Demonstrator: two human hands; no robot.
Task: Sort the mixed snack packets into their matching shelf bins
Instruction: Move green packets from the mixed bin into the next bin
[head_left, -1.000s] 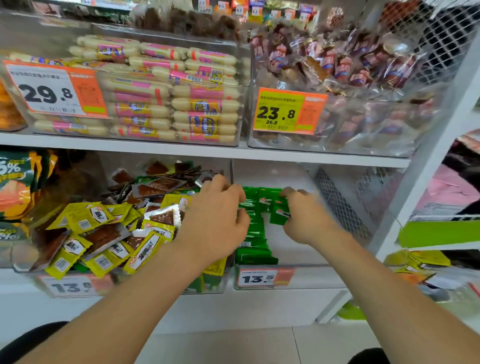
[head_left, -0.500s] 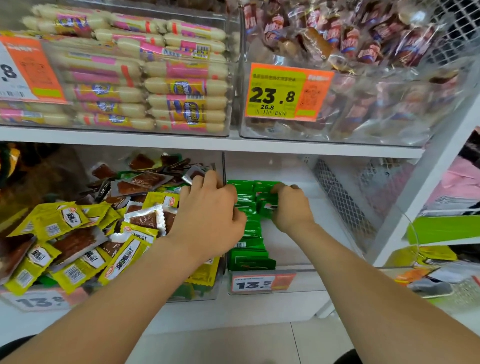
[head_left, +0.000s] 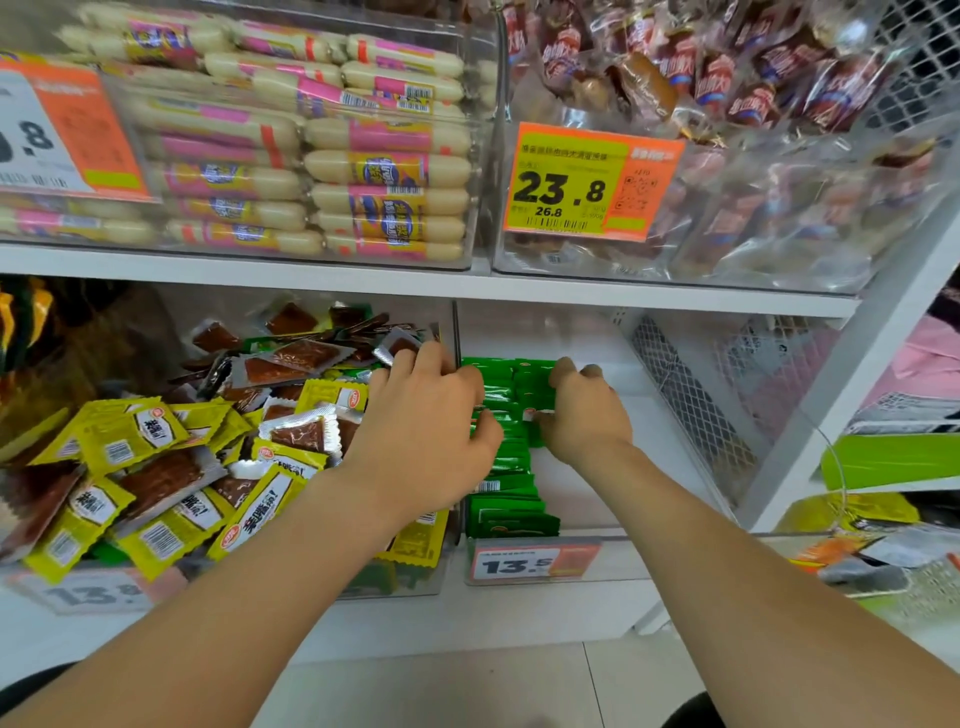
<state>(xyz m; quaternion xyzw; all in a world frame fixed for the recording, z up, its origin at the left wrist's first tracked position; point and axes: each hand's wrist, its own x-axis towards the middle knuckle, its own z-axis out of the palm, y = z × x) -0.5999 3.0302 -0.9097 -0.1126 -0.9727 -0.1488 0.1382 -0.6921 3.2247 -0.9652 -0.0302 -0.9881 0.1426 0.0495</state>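
A row of green packets (head_left: 506, 470) stands on edge in the right clear bin (head_left: 602, 499) on the lower shelf. My left hand (head_left: 423, 436) reaches over the divider, its fingers curled round the left side of the row and its thumb on the packets. Gripping the right side of the row near its far end is my right hand (head_left: 584, 418). The left clear bin (head_left: 311, 590) holds a loose mix of yellow packets (head_left: 130, 436) and clear packets with brown contents (head_left: 298, 358); green ones show underneath.
On the upper shelf, one bin holds pale sausages (head_left: 384, 171) and another holds dark red wrapped snacks (head_left: 727, 83) behind a 23.8 price tag (head_left: 587, 182). A wire mesh panel (head_left: 691, 410) closes the right side. A 13.5 label (head_left: 519, 564) fronts the green bin.
Both hands have stayed on the green row, and the right hand has pressed closer against it. The view has moved nearer to the shelf and shifted slightly.
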